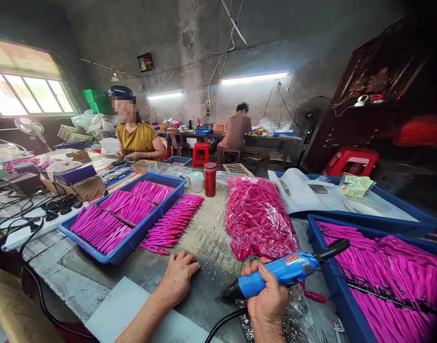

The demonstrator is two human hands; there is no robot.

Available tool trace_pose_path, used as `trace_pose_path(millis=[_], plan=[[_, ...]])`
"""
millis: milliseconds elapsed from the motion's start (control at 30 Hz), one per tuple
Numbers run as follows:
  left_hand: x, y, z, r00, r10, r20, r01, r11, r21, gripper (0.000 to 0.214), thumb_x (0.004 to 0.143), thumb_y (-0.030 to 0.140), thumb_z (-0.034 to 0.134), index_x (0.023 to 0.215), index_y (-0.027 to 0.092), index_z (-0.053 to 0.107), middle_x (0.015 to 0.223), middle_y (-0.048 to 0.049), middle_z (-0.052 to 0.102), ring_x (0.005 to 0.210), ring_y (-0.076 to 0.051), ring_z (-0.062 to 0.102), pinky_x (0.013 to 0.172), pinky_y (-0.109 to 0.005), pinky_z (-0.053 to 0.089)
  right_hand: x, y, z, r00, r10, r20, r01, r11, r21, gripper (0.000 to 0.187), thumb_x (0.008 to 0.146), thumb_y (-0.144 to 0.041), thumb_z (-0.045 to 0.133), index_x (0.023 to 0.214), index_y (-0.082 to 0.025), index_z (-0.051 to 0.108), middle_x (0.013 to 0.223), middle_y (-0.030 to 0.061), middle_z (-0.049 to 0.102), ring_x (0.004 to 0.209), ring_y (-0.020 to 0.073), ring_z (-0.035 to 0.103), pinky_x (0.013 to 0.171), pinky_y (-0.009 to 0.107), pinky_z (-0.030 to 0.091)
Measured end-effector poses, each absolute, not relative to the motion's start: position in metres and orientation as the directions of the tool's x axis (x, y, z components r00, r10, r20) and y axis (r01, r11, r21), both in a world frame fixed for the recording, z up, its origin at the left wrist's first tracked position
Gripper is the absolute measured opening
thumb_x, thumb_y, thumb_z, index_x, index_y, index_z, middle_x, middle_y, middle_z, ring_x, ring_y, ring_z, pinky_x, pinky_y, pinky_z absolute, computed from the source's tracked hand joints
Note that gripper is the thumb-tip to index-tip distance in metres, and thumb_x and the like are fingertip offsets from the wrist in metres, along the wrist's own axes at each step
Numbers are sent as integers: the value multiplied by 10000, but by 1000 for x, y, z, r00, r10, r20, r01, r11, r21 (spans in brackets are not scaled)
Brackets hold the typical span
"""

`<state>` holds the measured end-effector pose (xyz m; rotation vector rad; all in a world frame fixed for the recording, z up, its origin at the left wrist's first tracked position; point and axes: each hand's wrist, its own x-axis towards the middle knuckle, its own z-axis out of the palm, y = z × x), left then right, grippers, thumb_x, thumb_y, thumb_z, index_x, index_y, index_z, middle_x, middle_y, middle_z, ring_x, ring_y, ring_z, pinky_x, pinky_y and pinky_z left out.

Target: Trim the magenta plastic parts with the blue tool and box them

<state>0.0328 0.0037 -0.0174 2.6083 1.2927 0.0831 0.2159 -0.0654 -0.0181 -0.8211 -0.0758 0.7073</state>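
My right hand (269,300) grips a blue electric screwdriver (271,277), its black nose and thin bit pointing left over the dark work mat. A black cord (227,320) runs down below it. My left hand (180,272) rests on the mat with its fingers curled together. Whatever the fingertips may hold is hidden. Just right of them, small metal rings (218,252) lie scattered. Beyond the left hand, a row of slim magenta plastic pieces with darker glossy ends (173,221) is laid out side by side.
A blue tray of magenta sticks (109,258) stands left, another blue tray (341,286) right. A plastic bag of pink pieces (259,216) sits ahead, near a red canister (210,181) and white tub (196,182). One person (137,140) sits across; another (237,126) works farther back.
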Motion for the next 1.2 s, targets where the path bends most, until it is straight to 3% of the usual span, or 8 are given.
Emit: trace_pose_path(millis=[933,1200], plan=[[34,-9,-31,614,789,-16,770,-594,233,366,888,122,405,1087,302,653,1164,-63,603,1095,-236,448,907,-415,331,216,-66,-20,767,622,-159,-526,465,-712,425,551,-351,726,849,-195,467,592,-56,528,482,130,523,480,273,455],[36,-8,-31,642,766,11,743,-626,235,341,888,143,419,1060,306,663,1136,-58,605,1064,-228,448,909,-411,335,215,-65,-13,759,617,-207,-559,455,-693,454,501,-349,745,827,-190,473,572,-57,532,479,125,520,479,253,443]])
